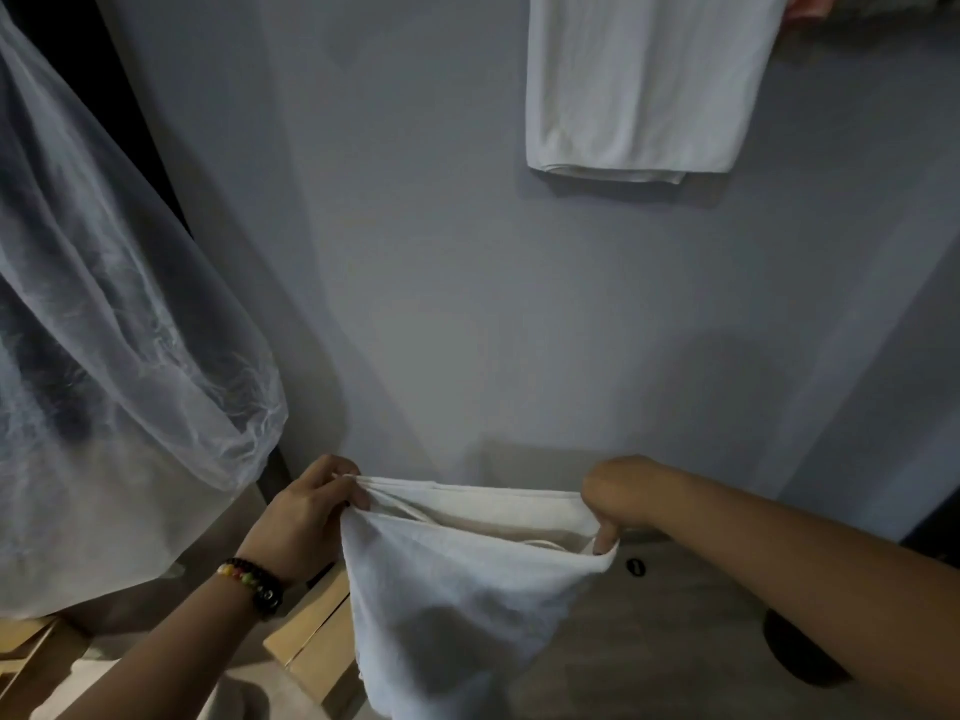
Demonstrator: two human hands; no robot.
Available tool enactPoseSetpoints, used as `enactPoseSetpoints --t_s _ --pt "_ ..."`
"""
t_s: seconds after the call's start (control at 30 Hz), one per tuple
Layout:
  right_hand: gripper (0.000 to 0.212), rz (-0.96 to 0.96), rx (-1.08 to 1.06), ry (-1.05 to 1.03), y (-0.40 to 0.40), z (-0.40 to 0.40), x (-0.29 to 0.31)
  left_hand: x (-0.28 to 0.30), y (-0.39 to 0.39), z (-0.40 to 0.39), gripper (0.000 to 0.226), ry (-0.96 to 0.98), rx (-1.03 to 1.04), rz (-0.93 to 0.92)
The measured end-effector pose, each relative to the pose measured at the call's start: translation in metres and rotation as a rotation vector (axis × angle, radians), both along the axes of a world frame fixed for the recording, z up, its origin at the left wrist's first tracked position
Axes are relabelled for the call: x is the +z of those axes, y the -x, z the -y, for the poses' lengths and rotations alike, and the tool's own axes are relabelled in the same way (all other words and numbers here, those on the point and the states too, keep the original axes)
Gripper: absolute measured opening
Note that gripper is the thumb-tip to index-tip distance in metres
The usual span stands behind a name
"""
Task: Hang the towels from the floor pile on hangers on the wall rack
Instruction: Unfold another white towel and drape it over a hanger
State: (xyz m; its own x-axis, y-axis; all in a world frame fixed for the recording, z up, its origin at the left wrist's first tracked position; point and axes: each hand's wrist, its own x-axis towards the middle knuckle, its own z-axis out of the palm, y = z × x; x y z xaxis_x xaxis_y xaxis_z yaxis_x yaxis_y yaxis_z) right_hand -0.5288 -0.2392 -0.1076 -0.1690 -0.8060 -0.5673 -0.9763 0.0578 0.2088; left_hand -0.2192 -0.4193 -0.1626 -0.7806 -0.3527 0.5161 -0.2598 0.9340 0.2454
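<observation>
I see the white towel [457, 579] held low before the grey wall [441, 278]; my left hand [306, 517] pinches its left top corner, my right hand [618, 498] the right; another towel [644, 85] hangs above; translucent cover [104, 314] crowds the left; wooden floor [675, 641] below.

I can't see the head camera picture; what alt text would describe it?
Two bare hands, left hand and right hand, hold a white towel stretched by its top edge in front of a grey wall. Another white towel hangs higher up; a sheer plastic cover drapes at left.
</observation>
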Motion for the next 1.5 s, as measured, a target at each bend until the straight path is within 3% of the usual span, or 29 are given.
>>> enactPoseSetpoints --t_s 0.17,0.33,0.6,0.77,0.8,0.87,0.97,1.1,1.2,1.33,1.5 --pt "0.058 -0.107 0.079 -0.005 -0.011 -0.004 0.000 -0.001 0.004 -0.006 0.022 0.010 0.010 -0.029" --pt "0.046 -0.215 0.103 0.046 -0.029 -0.013 -0.023 -0.001 0.005 -0.006 0.019 -0.004 0.009 -0.038" --pt "0.047 -0.184 -0.026 0.211 -0.051 -0.023 -0.043 0.005 0.000 -0.002 0.020 0.012 0.017 -0.055" --pt "0.027 -0.267 -0.087 0.249 -0.060 -0.019 -0.052 0.006 -0.001 0.001 0.027 0.018 0.031 -0.060" --pt "0.025 -0.230 -0.065 0.320 -0.053 -0.019 -0.053 0.006 -0.002 0.003 0.027 0.021 0.030 -0.061" --pt "0.041 -0.172 0.003 0.432 -0.037 -0.025 -0.059 0.005 -0.005 0.007 0.027 0.019 0.046 -0.057" --pt "0.022 -0.166 0.109 0.332 -0.026 -0.033 -0.039 0.003 -0.013 0.013 0.018 0.005 0.103 -0.043" --pt "0.026 -0.011 0.168 0.397 -0.006 -0.034 -0.027 0.003 -0.020 0.019 0.016 0.021 0.141 -0.001" --pt "0.022 0.116 0.176 0.431 -0.003 -0.031 -0.009 -0.004 -0.025 0.027 0.039 -0.027 0.206 0.051" --pt "0.047 0.322 0.236 0.641 -0.008 -0.035 0.013 -0.015 -0.029 0.027 0.041 -0.101 0.278 0.023" --pt "0.038 0.212 0.266 0.643 0.003 -0.045 0.050 -0.014 -0.013 0.011 0.036 -0.249 0.284 -0.063"
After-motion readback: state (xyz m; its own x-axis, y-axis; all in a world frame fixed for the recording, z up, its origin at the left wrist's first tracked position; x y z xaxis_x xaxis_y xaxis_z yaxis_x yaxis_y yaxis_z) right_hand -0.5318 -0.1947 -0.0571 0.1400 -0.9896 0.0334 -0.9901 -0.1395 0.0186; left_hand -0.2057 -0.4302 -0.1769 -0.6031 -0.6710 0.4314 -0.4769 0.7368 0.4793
